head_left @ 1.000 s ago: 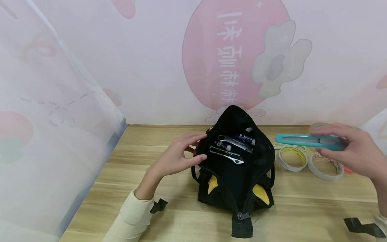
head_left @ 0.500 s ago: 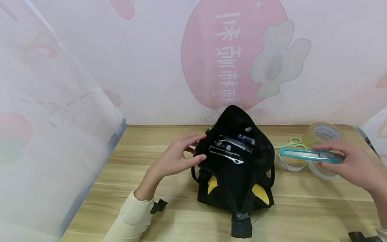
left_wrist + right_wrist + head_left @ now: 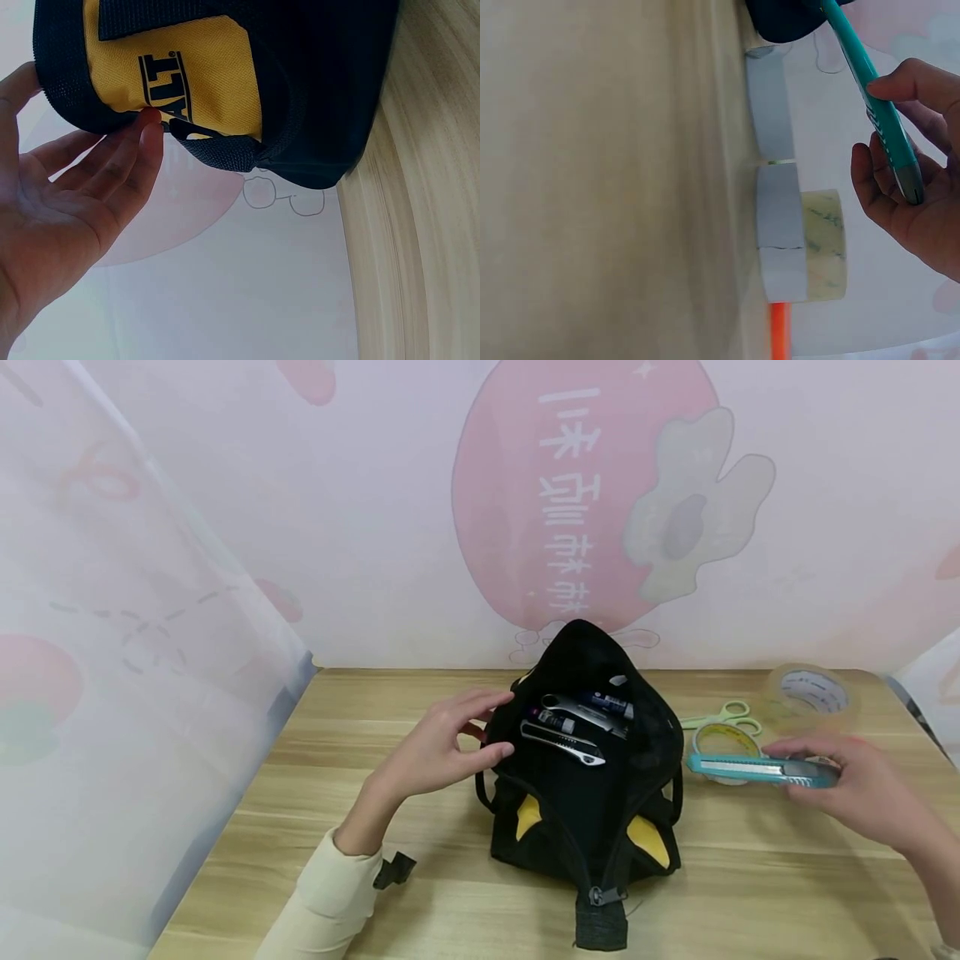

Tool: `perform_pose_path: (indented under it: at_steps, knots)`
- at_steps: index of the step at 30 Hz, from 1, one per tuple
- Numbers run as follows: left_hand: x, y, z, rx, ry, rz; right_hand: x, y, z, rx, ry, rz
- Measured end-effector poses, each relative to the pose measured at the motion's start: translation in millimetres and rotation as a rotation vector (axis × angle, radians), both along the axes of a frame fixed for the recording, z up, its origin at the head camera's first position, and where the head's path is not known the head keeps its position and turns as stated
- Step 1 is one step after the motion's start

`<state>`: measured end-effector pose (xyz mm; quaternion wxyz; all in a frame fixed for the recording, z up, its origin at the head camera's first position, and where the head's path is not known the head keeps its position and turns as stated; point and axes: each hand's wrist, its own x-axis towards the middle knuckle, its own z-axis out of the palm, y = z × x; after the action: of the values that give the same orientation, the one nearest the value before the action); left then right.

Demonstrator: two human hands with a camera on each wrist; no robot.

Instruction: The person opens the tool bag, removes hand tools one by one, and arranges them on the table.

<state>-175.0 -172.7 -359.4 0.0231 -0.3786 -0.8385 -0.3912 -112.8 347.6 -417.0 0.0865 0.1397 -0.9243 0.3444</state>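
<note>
black-yellow bag (image 3: 592, 802): unzipped, on table (image 3: 420, 910) | teal cutter (image 3: 757, 769): in right hand (image 3: 862, 789), end toward bag

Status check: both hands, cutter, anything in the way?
Left hand holds open black bag by its rim. Right hand grips teal cutter, outside bag, to its right. Possibly in the way: bag's right wall, between cutter and opening.

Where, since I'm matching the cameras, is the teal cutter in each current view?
Head: teal cutter right of the bag, in the right hand.
Left wrist: not in it.
Right wrist: upper right, in the right hand.
Shared landmark: bag, lower middle in head, top edge in both wrist views.
</note>
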Motion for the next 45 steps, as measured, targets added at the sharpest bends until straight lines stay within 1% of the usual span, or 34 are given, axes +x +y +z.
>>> perform_pose_path:
  at_steps: [2, 8, 13, 17, 22, 28, 31, 33, 40, 45]
  knots:
    - [-0.5, -0.1, -0.4, 0.0, 0.001, -0.001, 0.6, -1.3, -3.5, -0.006, 0.037, 0.025]
    - [0.1, -0.3, 0.5, 0.006, 0.008, -0.004, 5.0, -1.2, -13.1, -0.016, 0.024, 0.064]
    - [0.8, -0.2, 0.7, 0.005, 0.002, -0.004, 8.5, -1.3, -21.1, 0.028, 0.01, 0.041]
    - [0.6, -0.2, 0.0, -0.003, -0.003, 0.0, 10.4, -1.3, -24.4, 0.059, -0.005, 0.02]
    - [0.1, -0.9, -1.2, -0.006, 0.002, 0.01, 9.3, -6.6, -25.9, 0.083, -0.015, 0.02]
    - [-0.1, -0.8, -1.2, -0.003, 0.008, 0.009, 5.9, -14.6, -27.7, 0.143, -0.004, 0.04]
    - [-0.2, -0.3, -1.5, -0.01, 0.003, 0.013, 6.3, -16.9, -27.8, 0.171, -0.02, 0.037]
    - [-0.2, 0.3, -0.9, -0.013, 0.0, 0.012, 7.0, -18.1, -27.4, 0.179, -0.041, 0.032]
    - [0.1, 1.4, 0.4, -0.012, 0.0, 0.006, 7.7, -22.3, -24.1, 0.209, -0.056, 0.013]
    - [0.3, 1.6, 0.0, -0.007, 0.001, 0.004, 7.3, -24.3, -21.3, 0.192, -0.081, 0.023]
